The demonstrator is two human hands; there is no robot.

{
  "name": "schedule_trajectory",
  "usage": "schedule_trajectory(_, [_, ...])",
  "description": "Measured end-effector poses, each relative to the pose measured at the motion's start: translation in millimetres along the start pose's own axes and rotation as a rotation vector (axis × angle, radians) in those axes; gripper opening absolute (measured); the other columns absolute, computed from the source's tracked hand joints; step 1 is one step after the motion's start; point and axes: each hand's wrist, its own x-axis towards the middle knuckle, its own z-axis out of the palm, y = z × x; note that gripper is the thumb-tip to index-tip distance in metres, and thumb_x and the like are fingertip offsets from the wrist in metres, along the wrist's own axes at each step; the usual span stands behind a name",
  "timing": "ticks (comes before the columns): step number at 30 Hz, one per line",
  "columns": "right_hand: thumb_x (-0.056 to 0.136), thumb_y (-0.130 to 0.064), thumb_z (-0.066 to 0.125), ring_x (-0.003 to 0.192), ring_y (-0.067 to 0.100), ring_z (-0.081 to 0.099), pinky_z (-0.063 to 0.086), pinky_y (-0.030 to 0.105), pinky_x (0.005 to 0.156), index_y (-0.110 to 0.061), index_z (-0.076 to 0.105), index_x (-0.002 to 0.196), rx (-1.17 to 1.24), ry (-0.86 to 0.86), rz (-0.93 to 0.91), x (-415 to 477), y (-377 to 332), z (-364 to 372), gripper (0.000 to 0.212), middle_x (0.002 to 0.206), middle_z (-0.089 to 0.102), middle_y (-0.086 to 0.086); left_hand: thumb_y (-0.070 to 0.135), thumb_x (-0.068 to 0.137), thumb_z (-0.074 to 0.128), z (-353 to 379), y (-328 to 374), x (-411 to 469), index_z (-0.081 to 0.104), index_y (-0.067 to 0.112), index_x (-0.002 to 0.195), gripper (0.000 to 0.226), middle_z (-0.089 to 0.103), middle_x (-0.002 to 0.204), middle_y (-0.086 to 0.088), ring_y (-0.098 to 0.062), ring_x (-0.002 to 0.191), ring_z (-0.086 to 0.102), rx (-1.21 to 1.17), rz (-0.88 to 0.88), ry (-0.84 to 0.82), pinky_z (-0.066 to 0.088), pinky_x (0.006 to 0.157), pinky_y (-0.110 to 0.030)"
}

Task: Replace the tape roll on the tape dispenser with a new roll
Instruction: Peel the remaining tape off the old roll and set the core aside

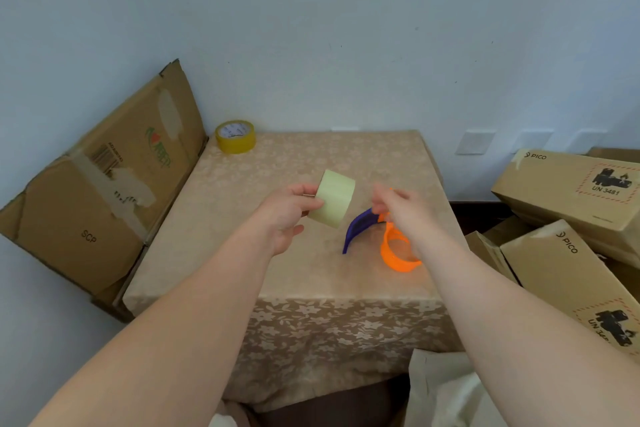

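My left hand [289,215] holds a pale cream tape roll [333,198] above the middle of the table, gripping it by its left side. To its right, my right hand [403,208] pinches the top of the tape dispenser [377,236], which has a purple curved blade guard and an orange ring. The dispenser's orange ring carries no roll and rests on the cloth. A second, yellow tape roll [236,136] lies flat at the table's far left corner.
The table [311,274] is covered with a beige flowered cloth and stands against a pale wall. A flattened cardboard box [104,184] leans at its left side. Stacked cardboard boxes [568,215] crowd the right side. A pale bag [446,392] sits at the near right.
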Motion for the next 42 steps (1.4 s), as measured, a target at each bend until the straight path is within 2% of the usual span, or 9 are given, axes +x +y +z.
schedule_trajectory(2, [0.084, -0.053, 0.057, 0.090, 0.016, 0.059, 0.045, 0.028, 0.077, -0.020, 0.068, 0.100, 0.233, -0.229, 0.128, -4.4, -9.8, 5.1, 0.039, 0.095, 0.071, -0.003, 0.004, 0.085, 0.056, 1.1, -0.2, -2.9, 0.062, 0.024, 0.084, 0.020, 0.062, 0.094, 0.005, -0.018, 0.109, 0.050, 0.028, 0.012, -0.049, 0.027, 0.103, -0.042])
schedule_trajectory(4, [0.084, -0.037, 0.065, 0.093, 0.016, 0.061, 0.044, 0.030, 0.085, -0.022, 0.066, 0.093, 0.347, -0.325, 0.115, -5.9, -10.8, 10.4, 0.017, 0.093, 0.070, -0.004, 0.003, 0.084, 0.057, 1.6, -0.6, -5.3, 0.062, 0.024, 0.084, 0.022, 0.062, 0.094, 0.004, -0.017, 0.110, 0.050, 0.060, 0.020, -0.098, 0.028, 0.103, -0.041])
schedule_trajectory(5, [0.084, -0.026, 0.067, 0.091, 0.015, 0.062, 0.042, 0.031, 0.090, -0.024, 0.066, 0.088, 0.396, -0.334, 0.102, -7.4, -11.7, 12.7, 0.005, 0.091, 0.070, -0.004, 0.003, 0.083, 0.057, 1.6, -0.7, -6.7, 0.062, 0.025, 0.084, 0.023, 0.062, 0.094, 0.004, -0.017, 0.109, 0.051, 0.074, 0.023, -0.117, 0.029, 0.102, -0.040])
schedule_trajectory(8, [0.082, -0.011, 0.068, 0.092, 0.016, 0.064, 0.039, 0.035, 0.099, -0.023, 0.068, 0.088, 0.425, -0.355, 0.068, -8.9, -8.8, 16.8, 0.014, 0.090, 0.071, -0.004, 0.007, 0.082, 0.061, 1.4, 1.0, -10.3, 0.063, 0.026, 0.085, 0.019, 0.064, 0.093, 0.004, -0.017, 0.107, 0.053, 0.094, 0.050, -0.132, 0.031, 0.099, -0.039])
schedule_trajectory(13, [0.079, -0.018, 0.071, 0.108, 0.019, 0.058, 0.034, 0.038, 0.101, -0.023, 0.069, 0.090, 0.353, -0.362, 0.053, -13.5, -4.1, 18.3, 0.012, 0.096, 0.070, -0.004, 0.011, 0.082, 0.064, 2.1, 6.5, -12.8, 0.064, 0.025, 0.089, 0.015, 0.065, 0.094, 0.006, -0.014, 0.100, 0.055, 0.081, 0.129, -0.093, 0.035, 0.094, -0.035])
schedule_trajectory(18, [0.079, -0.018, 0.071, 0.106, 0.022, 0.061, 0.037, 0.039, 0.106, -0.022, 0.069, 0.091, 0.505, -0.321, 0.070, -11.2, -8.2, 16.1, 0.013, 0.098, 0.071, 0.000, 0.002, 0.082, 0.062, 2.1, 5.7, -17.8, 0.064, 0.021, 0.083, 0.020, 0.063, 0.083, 0.004, -0.005, 0.079, 0.056, 0.203, 0.187, -0.183, 0.041, 0.069, -0.015])
schedule_trajectory(23, [0.080, -0.014, 0.071, 0.102, 0.022, 0.063, 0.039, 0.043, 0.108, -0.017, 0.068, 0.099, 0.602, -0.347, 0.087, -11.4, -11.8, 12.9, 0.019, 0.102, 0.071, 0.005, -0.002, 0.077, 0.065, -1.6, -1.4, -18.0, 0.066, 0.020, 0.076, 0.022, 0.061, 0.091, -0.006, -0.015, 0.092, 0.053, 0.312, 0.248, -0.180, 0.043, 0.089, -0.027])
schedule_trajectory(32, [0.073, -0.019, 0.076, 0.113, 0.024, 0.060, 0.034, 0.044, 0.110, -0.021, 0.071, 0.097, 0.479, -0.341, 0.020, -14.1, -11.9, 18.0, 0.025, 0.109, 0.071, 0.003, 0.003, 0.080, 0.066, 2.4, 8.3, -19.3, 0.064, 0.018, 0.081, 0.015, 0.064, 0.075, 0.006, 0.009, 0.057, 0.058, 0.165, 0.275, -0.180, 0.040, 0.051, -0.002])
schedule_trajectory(42, [0.073, -0.018, 0.076, 0.113, 0.022, 0.060, 0.034, 0.044, 0.110, -0.013, 0.064, 0.111, 0.642, -0.279, 0.081, -5.7, -17.0, 12.4, 0.040, 0.107, 0.071, 0.003, 0.001, 0.079, 0.066, -3.7, 8.3, -18.6, 0.063, 0.018, 0.074, 0.017, 0.061, 0.086, -0.001, -0.011, 0.085, 0.055, 0.359, 0.296, -0.204, 0.043, 0.078, -0.018])
